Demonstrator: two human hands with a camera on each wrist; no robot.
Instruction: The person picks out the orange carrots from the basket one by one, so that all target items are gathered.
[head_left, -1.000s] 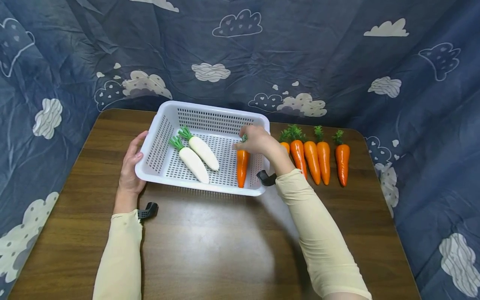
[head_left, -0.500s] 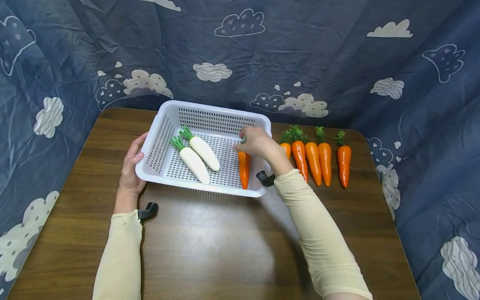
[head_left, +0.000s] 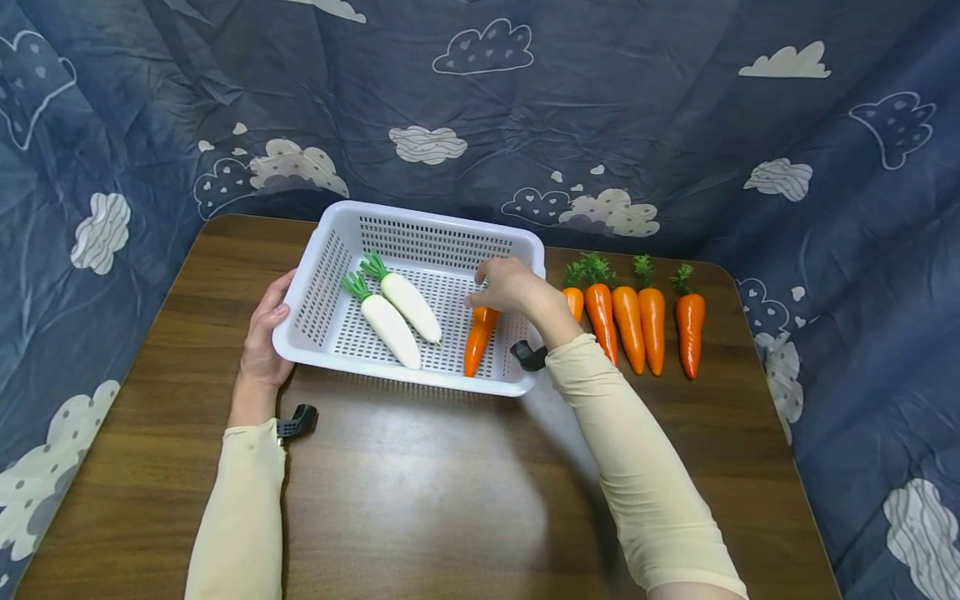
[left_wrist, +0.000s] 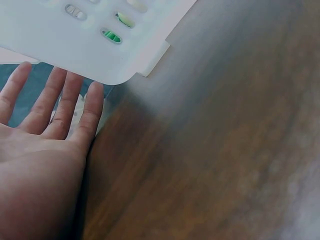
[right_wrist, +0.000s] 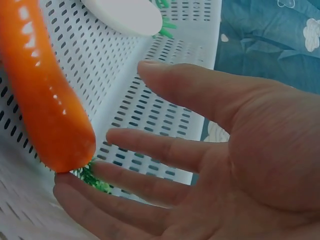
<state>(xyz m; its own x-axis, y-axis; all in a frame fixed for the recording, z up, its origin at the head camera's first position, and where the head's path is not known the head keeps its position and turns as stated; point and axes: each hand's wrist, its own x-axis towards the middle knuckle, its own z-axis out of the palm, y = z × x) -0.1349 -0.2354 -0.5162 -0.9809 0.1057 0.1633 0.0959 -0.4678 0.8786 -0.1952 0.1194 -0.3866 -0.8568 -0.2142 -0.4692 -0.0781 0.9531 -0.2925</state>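
Note:
A white perforated basket (head_left: 405, 374) stands toward the back of the table. Inside its right part lies an orange carrot (head_left: 478, 343), slanted, its leafy top hidden under my right hand (head_left: 513, 287) in the head view. From the right wrist, the fingers are spread and fairly straight, with a fingertip (right_wrist: 62, 178) right at the carrot's thick end (right_wrist: 65, 145) beside green leaves. Two white radishes (head_left: 392, 332) with green tops lie side by side in the basket's left part. My left hand (head_left: 264, 333) is at the basket's left end, its fingers extended along the wall in the left wrist view.
Several more carrots (head_left: 602, 321) lie in a row right of the basket, leaves pointing back; one carrot (head_left: 689, 333) sits apart at the right. The brown wooden table (head_left: 420, 500) ends at a dark blue cloud-patterned cloth (head_left: 337, 100).
The carrot's tip in the basket has swung to the left, so it now lies slanted. The right hand stays over its leafy end; the left hand holds its place at the basket.

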